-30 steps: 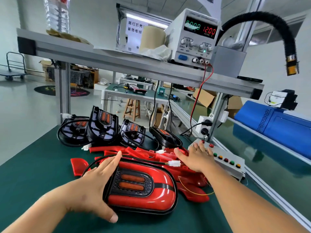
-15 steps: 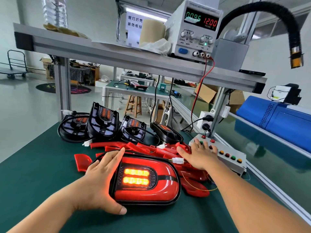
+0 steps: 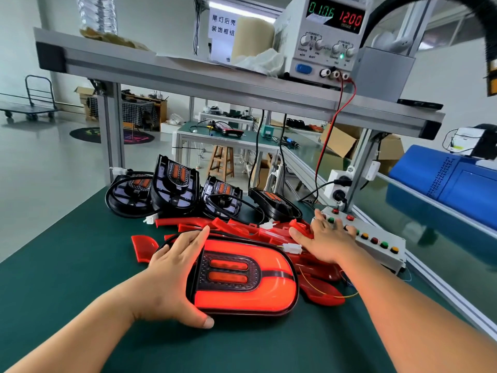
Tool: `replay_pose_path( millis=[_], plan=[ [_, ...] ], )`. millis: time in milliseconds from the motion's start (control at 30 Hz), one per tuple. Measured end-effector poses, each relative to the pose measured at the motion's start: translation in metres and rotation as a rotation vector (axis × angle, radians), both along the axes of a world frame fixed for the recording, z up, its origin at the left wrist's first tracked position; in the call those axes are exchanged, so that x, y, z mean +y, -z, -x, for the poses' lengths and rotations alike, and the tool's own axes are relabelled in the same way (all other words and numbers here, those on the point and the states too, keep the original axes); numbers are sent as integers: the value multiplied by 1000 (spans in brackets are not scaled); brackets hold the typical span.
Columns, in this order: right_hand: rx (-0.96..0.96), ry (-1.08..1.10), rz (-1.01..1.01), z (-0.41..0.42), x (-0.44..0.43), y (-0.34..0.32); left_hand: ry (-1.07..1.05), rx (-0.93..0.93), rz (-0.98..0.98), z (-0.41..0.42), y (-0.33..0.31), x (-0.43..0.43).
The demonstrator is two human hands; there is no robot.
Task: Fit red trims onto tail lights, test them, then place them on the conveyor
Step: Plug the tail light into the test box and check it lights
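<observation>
Green bench mat [image 3: 67, 265] | lit tail light [image 3: 242, 275] is clasped at its left end by left hand [image 3: 172, 270] | button box [image 3: 376, 249], right of tail light, is touched by flat, spread-fingered right hand [image 3: 326, 238]

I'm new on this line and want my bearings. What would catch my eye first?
The glowing red tail light at the front of the green bench stands out, its left edge held by the left hand. Right of it, the right hand rests on a white button box, and the power supply on the shelf above shows lit digits.
</observation>
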State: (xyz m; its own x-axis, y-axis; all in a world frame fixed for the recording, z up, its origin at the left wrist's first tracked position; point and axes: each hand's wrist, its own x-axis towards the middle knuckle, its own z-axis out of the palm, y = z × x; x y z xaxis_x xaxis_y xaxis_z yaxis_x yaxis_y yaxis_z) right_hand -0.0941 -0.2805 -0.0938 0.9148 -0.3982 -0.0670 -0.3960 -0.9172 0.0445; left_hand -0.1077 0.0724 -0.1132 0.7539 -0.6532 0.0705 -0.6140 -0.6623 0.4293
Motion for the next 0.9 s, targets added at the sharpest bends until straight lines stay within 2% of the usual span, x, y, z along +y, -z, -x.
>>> replay_pose_path(
  millis=[467, 600, 700, 900],
  plan=[
    [-51, 12, -35, 8, -1, -5, 4, 50, 13, -2, 1, 1],
    [-154, 138, 19, 22, -12, -4, 4, 54, 22, -3, 1, 0],
    [-161, 275, 74, 37, -23, -4, 0, 65, 26, -2, 1, 1],
    [-113, 276, 132, 53, -30, 1, 7, 54, 38, -3, 1, 1]
  ],
)
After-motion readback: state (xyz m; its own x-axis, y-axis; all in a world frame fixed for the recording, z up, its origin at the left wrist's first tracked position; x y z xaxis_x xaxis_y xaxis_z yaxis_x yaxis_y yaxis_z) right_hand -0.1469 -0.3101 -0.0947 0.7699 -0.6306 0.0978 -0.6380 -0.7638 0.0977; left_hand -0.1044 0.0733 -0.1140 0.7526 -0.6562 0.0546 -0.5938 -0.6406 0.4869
